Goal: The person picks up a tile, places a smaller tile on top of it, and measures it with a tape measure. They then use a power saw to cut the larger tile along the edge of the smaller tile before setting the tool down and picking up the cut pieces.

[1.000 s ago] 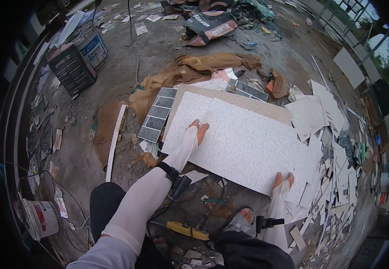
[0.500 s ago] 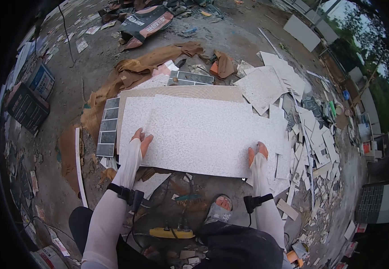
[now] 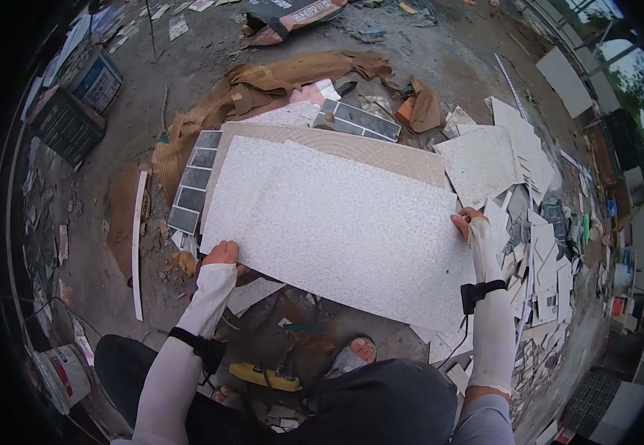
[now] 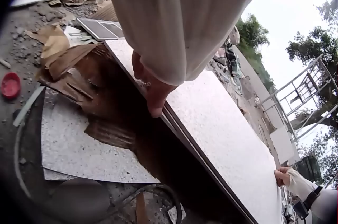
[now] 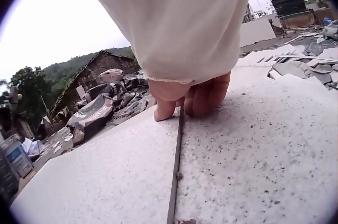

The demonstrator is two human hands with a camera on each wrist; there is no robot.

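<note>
A large white speckled panel (image 3: 322,215) lies on top of a beige patterned panel (image 3: 381,156). My left hand (image 3: 222,253) grips its near edge toward the left. In the left wrist view, that hand (image 4: 153,89) has its thumb by the dark edges of stacked panels (image 4: 211,123), some fingers hidden by the sleeve. At the right end of the white panel my right hand (image 3: 470,219) pinches the edge. The right wrist view shows that hand (image 5: 191,97) with fingers on both sides of a thin raised edge, above a speckled surface (image 5: 253,150).
Broken panels (image 3: 477,159) and scattered shards (image 3: 552,274) lie to the right. Grey-patterned tiles (image 3: 196,182) and brown cardboard (image 3: 262,85) border the stack. A yellow object (image 3: 266,376) lies near the sandaled foot (image 3: 353,354); a bucket (image 3: 66,371) stands at lower left.
Both hands have left the panel's top surface: the left moved to its near edge, the right to its right edge. The white panel's near right side now extends closer to my legs.
</note>
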